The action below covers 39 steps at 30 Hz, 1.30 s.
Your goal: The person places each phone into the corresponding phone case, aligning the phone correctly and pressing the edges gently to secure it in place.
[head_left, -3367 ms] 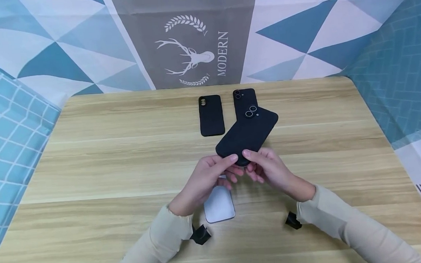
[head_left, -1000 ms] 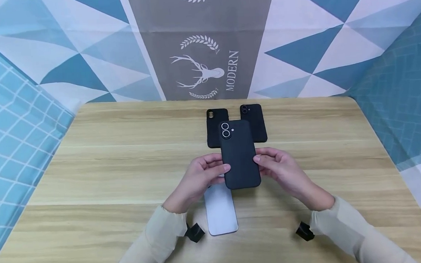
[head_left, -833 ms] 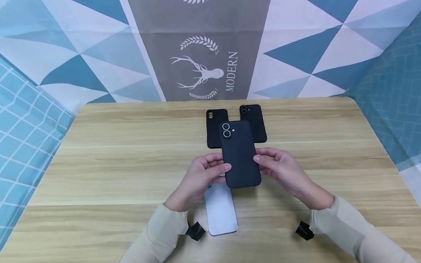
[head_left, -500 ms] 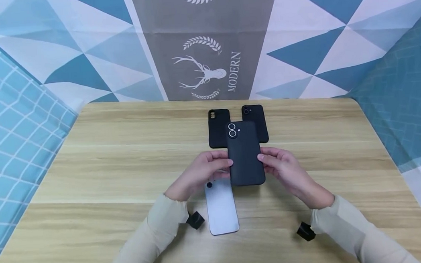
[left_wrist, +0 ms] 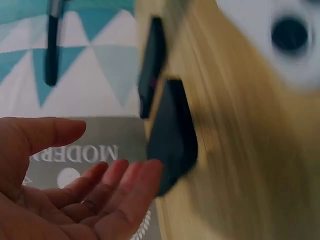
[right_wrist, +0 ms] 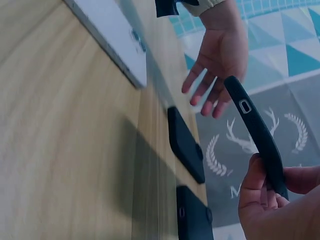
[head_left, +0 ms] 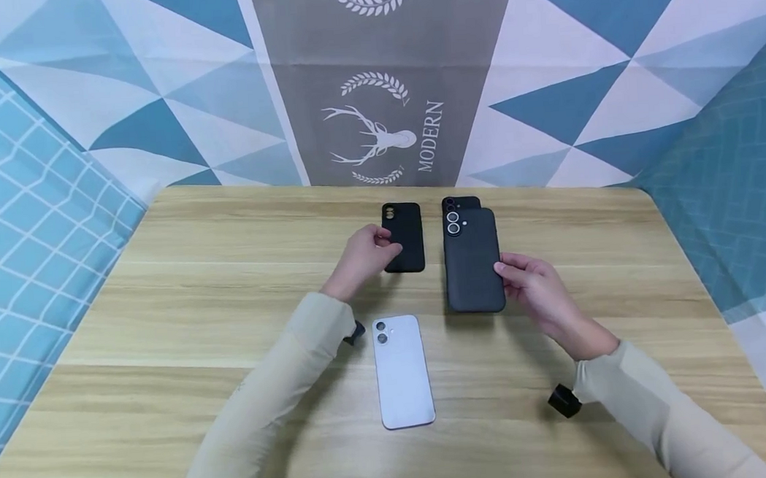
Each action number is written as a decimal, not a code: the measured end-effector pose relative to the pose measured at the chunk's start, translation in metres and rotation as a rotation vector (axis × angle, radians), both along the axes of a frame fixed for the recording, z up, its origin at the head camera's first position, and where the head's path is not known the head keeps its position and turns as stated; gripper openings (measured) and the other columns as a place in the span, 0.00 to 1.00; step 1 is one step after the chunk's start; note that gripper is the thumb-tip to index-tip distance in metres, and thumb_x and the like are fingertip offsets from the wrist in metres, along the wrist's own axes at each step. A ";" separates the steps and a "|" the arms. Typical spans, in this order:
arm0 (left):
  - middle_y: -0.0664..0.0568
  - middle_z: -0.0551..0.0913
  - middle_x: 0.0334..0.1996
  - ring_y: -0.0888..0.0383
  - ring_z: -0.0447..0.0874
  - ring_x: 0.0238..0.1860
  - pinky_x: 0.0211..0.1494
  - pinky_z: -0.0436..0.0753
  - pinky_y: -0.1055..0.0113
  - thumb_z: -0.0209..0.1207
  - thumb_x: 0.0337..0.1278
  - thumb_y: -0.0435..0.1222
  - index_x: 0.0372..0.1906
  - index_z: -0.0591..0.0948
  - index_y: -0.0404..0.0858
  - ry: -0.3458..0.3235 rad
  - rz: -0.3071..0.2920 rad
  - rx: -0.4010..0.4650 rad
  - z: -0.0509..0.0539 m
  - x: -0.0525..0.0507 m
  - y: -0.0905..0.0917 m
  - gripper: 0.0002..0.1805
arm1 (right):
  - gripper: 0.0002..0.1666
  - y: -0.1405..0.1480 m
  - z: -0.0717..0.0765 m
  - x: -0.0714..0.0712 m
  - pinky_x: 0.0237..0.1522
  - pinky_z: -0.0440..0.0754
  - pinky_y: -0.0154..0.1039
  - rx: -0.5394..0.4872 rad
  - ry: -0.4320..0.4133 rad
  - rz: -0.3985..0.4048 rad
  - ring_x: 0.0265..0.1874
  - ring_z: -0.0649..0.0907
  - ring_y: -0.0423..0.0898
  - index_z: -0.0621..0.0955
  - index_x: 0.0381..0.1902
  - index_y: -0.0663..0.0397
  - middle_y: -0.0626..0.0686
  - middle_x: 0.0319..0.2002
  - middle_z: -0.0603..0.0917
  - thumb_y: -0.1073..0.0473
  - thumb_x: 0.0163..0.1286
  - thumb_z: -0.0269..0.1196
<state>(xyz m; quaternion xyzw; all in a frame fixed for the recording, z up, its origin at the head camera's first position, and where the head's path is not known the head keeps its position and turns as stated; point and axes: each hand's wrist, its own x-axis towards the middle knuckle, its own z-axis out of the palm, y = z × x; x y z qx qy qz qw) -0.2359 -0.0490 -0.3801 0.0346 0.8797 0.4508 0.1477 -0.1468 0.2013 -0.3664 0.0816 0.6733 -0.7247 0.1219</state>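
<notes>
In the head view my right hand (head_left: 537, 288) pinches the right edge of a phone in a black case (head_left: 473, 263), its two ringed lenses facing up. The right wrist view shows this cased phone (right_wrist: 257, 132) tilted above the table, gripped between thumb and fingers. My left hand (head_left: 364, 258) hovers over a black phone case (head_left: 409, 230) with camera cutouts. Its fingers are loosely extended and hold nothing, as the left wrist view shows of the hand (left_wrist: 75, 195). Behind the held phone lies another black phone or case (head_left: 469, 202), mostly hidden.
A silvery-white phone (head_left: 404, 376) lies back up on the wooden table (head_left: 236, 423), nearer me, between my forearms. A patterned cloth (head_left: 379, 64) hangs behind the table's far edge. A small black device (head_left: 564, 401) sits at my right wrist.
My left hand has let go of the cased phone and moved forward to the left black case. My right hand has carried the phone rightward and away, uncovering the white phone.
</notes>
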 end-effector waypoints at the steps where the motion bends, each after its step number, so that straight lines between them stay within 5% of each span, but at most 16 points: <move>1: 0.44 0.78 0.50 0.50 0.78 0.49 0.53 0.80 0.61 0.57 0.60 0.41 0.57 0.72 0.33 0.019 0.005 -0.049 0.000 -0.004 0.001 0.23 | 0.13 0.002 0.000 -0.002 0.32 0.76 0.25 -0.002 0.000 -0.007 0.26 0.77 0.33 0.69 0.51 0.66 0.38 0.25 0.80 0.65 0.71 0.51; 10: 0.40 0.78 0.50 0.47 0.76 0.51 0.57 0.77 0.58 0.60 0.55 0.47 0.55 0.71 0.29 0.050 0.031 -0.236 -0.004 -0.026 0.011 0.30 | 0.06 0.018 -0.004 -0.018 0.32 0.76 0.25 -0.013 -0.032 -0.056 0.25 0.76 0.33 0.71 0.44 0.58 0.38 0.24 0.80 0.64 0.71 0.52; 18: 0.40 0.76 0.51 0.48 0.76 0.48 0.53 0.80 0.59 0.61 0.53 0.53 0.55 0.71 0.29 0.012 0.065 -0.275 -0.013 -0.038 0.017 0.35 | 0.11 0.036 -0.010 -0.036 0.32 0.75 0.25 0.053 -0.070 -0.082 0.26 0.75 0.33 0.69 0.49 0.58 0.37 0.25 0.79 0.62 0.71 0.52; 39: 0.39 0.74 0.55 0.47 0.74 0.54 0.59 0.78 0.57 0.70 0.43 0.48 0.60 0.69 0.32 0.004 0.094 -0.383 -0.016 -0.045 0.027 0.40 | 0.32 0.081 -0.028 -0.082 0.33 0.74 0.24 0.195 -0.136 -0.098 0.27 0.73 0.31 0.54 0.69 0.70 0.35 0.26 0.74 0.61 0.73 0.48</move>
